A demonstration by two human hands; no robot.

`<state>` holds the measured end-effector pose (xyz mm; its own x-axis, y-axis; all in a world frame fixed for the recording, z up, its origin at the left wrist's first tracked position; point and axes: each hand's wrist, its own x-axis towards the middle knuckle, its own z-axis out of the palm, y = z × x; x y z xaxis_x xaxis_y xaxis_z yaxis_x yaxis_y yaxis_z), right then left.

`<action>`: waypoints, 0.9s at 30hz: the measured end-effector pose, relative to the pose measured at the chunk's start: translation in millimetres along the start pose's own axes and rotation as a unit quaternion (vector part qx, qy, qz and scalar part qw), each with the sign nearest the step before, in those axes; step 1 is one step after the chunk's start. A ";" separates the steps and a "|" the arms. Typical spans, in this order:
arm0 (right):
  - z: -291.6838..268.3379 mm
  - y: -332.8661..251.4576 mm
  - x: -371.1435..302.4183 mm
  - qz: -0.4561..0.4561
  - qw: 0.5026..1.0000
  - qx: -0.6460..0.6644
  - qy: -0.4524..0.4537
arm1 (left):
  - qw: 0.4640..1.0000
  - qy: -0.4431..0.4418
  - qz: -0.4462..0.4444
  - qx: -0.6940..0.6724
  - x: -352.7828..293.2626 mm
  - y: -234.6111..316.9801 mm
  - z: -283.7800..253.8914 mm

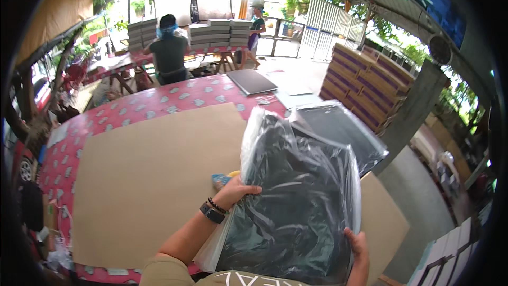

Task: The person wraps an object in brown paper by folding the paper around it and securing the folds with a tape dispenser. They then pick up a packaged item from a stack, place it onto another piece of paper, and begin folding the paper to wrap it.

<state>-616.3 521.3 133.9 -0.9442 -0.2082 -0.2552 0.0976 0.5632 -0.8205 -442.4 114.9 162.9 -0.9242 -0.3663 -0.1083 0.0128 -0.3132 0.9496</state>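
A flat black rectangular panel in a loose clear plastic bag [301, 201] is tilted up in front of me. My left hand [235, 191] is closed on its left side, the thumb pressed over the plastic. On the right edge, low down, my right hand [358, 246] grips the same bagged panel. The plastic bunches up at the top left. Just past my left hand, partly hidden, are a yellow curved thing [233, 173] and a small blue piece [219, 181]. Under them lies a large brown cardboard sheet [148, 180]. Another plastic-covered dark panel [344, 127] lies behind the held one.
A pink patterned cloth [127, 103] covers the table, with a grey flat panel [252, 81] at its far edge. Stacked brown cartons [360, 82] stand at right beside a slanting grey post [410, 122]. One person [170, 53] sits ahead; another [256, 34] is farther back.
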 end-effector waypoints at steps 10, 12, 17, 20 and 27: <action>164.4 -164.7 -103.0 -0.275 0.920 0.248 -0.128 | 0.914 0.256 0.274 0.151 -240.5 136.9 -103.5; 226.6 -174.1 -107.3 -0.310 0.909 0.257 -0.106 | 0.889 0.298 0.319 0.139 -287.0 143.4 -135.8; 367.2 -184.5 -132.0 -0.373 0.859 0.299 -0.183 | 0.847 0.369 0.363 0.119 -375.8 104.2 -235.8; 431.9 -149.5 -161.0 -0.355 0.854 0.263 -0.275 | 0.840 0.415 0.335 0.097 -415.4 48.2 -301.9; 444.0 -125.4 -132.6 -0.282 0.907 0.147 -0.276 | 0.879 0.367 0.275 0.129 -425.2 -5.2 -371.2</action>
<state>-363.8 123.3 43.6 -0.5764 -0.8114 0.0963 -0.1953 0.0223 -0.9805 92.3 -53.0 94.8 -0.3088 -0.8969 0.3166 0.2061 0.2618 0.9428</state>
